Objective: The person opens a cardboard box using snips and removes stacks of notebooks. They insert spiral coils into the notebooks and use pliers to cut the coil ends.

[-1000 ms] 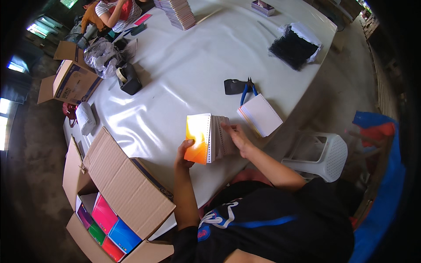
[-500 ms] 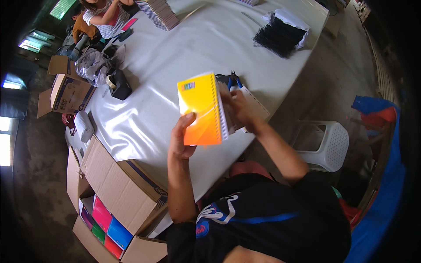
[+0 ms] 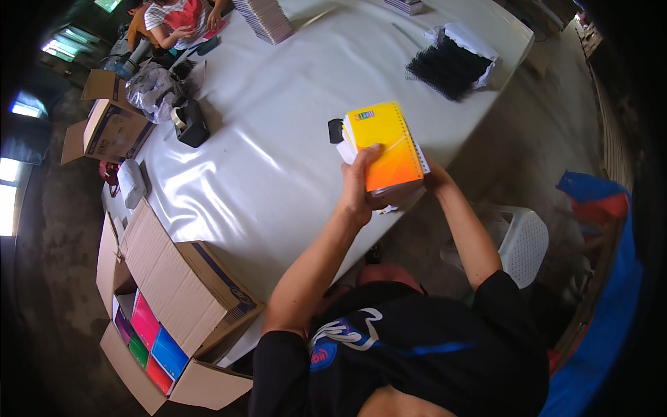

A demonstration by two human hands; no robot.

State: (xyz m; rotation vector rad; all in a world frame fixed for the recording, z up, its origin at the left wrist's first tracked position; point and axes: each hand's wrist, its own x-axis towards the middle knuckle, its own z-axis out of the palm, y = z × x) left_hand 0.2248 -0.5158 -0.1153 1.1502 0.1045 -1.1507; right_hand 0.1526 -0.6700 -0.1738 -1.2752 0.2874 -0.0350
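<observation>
A yellow-and-orange notebook (image 3: pixel 390 149) with punched holes along its right edge is held up over the near right edge of the table. My left hand (image 3: pixel 357 182) grips its left side, thumb across the cover. White pages show past the cover on both sides. My right hand (image 3: pixel 435 175) is at the notebook's lower right edge, its fingers hidden behind it. A small black object (image 3: pixel 335 131) shows just left of the notebook, partly covered. Small scraps (image 3: pixel 386 209) lie on the table below my left hand.
An open carton (image 3: pixel 177 278) of colourful notebooks stands at the lower left. On the white table (image 3: pixel 278 90) are a tape dispenser (image 3: pixel 190 125), black binding coils (image 3: pixel 448 66) and a notebook stack (image 3: pixel 264 21). A white stool (image 3: pixel 526 247) stands right. Another person (image 3: pixel 182 24) sits across.
Both hands and the notebook have moved right and slightly up in the picture. My right hand has gone from beside the punched edge to lower behind it. The pliers are no longer visible.
</observation>
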